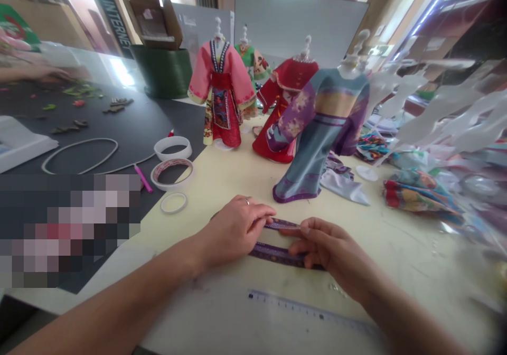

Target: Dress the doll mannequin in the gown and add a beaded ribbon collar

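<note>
Both hands (233,231) (327,241) forward, fingers (303,245) bent

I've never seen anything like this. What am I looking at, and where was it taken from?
There is no machine here: these are a person's own bare hands. One camera, worn on the head, looks forward and down. The left hand wears a ring and touches a purple patterned ribbon; the right hand pinches it. I can't tell whether it's one piece or two. On the pale tabletop are a ruler, close to the wearer, and a blue and purple gown on a small stand. Tape rolls lie to the left. Another person's hand shows at far left.
</note>
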A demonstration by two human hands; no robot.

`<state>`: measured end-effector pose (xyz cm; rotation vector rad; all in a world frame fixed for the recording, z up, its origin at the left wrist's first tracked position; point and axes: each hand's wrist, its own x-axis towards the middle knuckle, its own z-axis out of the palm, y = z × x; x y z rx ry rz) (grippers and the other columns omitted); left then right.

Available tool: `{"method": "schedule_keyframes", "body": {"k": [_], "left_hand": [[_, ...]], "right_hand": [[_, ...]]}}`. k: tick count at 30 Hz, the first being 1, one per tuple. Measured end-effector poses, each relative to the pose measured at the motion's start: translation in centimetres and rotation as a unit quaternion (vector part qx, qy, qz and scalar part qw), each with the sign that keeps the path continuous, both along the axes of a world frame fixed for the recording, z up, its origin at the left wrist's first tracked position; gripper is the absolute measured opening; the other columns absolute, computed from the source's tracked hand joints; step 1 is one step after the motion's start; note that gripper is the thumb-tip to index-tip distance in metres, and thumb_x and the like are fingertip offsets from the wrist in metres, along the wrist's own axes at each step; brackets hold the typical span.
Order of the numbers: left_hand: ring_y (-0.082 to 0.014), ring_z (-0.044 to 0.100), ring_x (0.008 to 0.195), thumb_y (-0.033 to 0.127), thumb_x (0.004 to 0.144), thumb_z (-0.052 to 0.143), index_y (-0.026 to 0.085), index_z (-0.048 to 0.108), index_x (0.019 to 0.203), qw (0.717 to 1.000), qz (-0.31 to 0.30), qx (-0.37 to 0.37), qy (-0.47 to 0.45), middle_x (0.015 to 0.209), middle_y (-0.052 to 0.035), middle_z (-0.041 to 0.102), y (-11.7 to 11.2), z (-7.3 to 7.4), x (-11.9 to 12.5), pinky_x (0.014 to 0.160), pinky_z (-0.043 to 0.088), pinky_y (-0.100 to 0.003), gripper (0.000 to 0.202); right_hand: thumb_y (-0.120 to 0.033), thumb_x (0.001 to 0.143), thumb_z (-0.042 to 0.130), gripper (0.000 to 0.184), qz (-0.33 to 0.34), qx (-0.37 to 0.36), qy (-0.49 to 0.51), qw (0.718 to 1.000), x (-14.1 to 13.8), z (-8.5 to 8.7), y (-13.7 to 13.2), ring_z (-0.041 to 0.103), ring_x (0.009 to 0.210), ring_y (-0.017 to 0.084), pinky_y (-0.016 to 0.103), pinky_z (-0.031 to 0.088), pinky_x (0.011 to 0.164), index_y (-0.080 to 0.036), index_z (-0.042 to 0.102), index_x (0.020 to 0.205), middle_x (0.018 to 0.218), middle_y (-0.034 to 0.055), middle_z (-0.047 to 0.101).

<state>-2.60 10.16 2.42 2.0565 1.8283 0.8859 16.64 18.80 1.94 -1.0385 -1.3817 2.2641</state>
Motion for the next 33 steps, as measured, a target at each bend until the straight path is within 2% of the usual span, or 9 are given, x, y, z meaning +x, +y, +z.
{"method": "schedule_keyframes", "body": {"k": [7, 14, 19, 26, 33], "left_hand": [[-0.0157, 0.057, 0.090, 0.008, 0.082, 0.042, 0.018, 0.058, 0.106, 0.998, -0.047, 0.037, 0.036, 0.093, -0.0010, 0.068, -0.2, 0.3, -0.1, 0.087, 0.040, -0.033, 0.031], [-0.0174, 0.055, 0.099, 0.009, 0.083, 0.042, 0.019, 0.057, 0.109, 0.994, -0.071, 0.007, 0.088, 0.104, -0.0040, 0.064, -0.7, 0.7, 0.2, 0.091, 0.038, -0.035, 0.032], [-0.0179, 0.052, 0.106, 0.009, 0.083, 0.041, 0.017, 0.054, 0.114, 0.989, -0.078, 0.003, 0.124, 0.110, -0.0079, 0.063, -0.9, 0.6, 0.4, 0.098, 0.032, -0.039, 0.034], [-0.0183, 0.048, 0.115, 0.005, 0.080, 0.041, 0.014, 0.052, 0.114, 0.982, -0.101, -0.014, 0.156, 0.120, -0.0105, 0.057, -1.1, 0.9, 0.7, 0.101, 0.029, -0.039, 0.037], [-0.0216, 0.046, 0.117, 0.005, 0.079, 0.042, 0.012, 0.051, 0.115, 0.977, -0.111, -0.011, 0.181, 0.121, -0.0128, 0.056, -1.4, 1.1, 0.9, 0.103, 0.028, -0.042, 0.038]], "right_hand": [[-0.029, 0.082, 0.058, 0.014, 0.002, 0.002, 0.004, 1.000, 0.1, -0.3, 0.1, 0.065, 0.072, 0.014, 0.018, 0.046, 0.051, -0.017, 0.051, 0.078, 0.101, 0.0080, 0.065], [-0.028, 0.081, 0.059, 0.014, 0.001, -0.004, 0.011, 1.000, 0.0, -0.2, 0.1, 0.065, 0.072, 0.014, 0.017, 0.046, 0.050, -0.017, 0.052, 0.079, 0.100, 0.0084, 0.065], [-0.029, 0.081, 0.059, 0.014, -0.002, -0.003, 0.009, 1.000, -0.1, -0.3, 0.1, 0.065, 0.071, 0.014, 0.017, 0.046, 0.050, -0.017, 0.051, 0.078, 0.099, 0.0082, 0.066], [-0.028, 0.081, 0.059, 0.013, 0.004, -0.002, 0.016, 1.000, 0.0, -0.4, 0.1, 0.065, 0.072, 0.014, 0.017, 0.046, 0.050, -0.017, 0.052, 0.079, 0.098, 0.0082, 0.066], [-0.028, 0.081, 0.058, 0.014, 0.001, 0.000, 0.014, 1.000, -0.1, -0.1, 0.0, 0.065, 0.071, 0.014, 0.017, 0.046, 0.050, -0.016, 0.051, 0.080, 0.098, 0.0093, 0.066]]}}
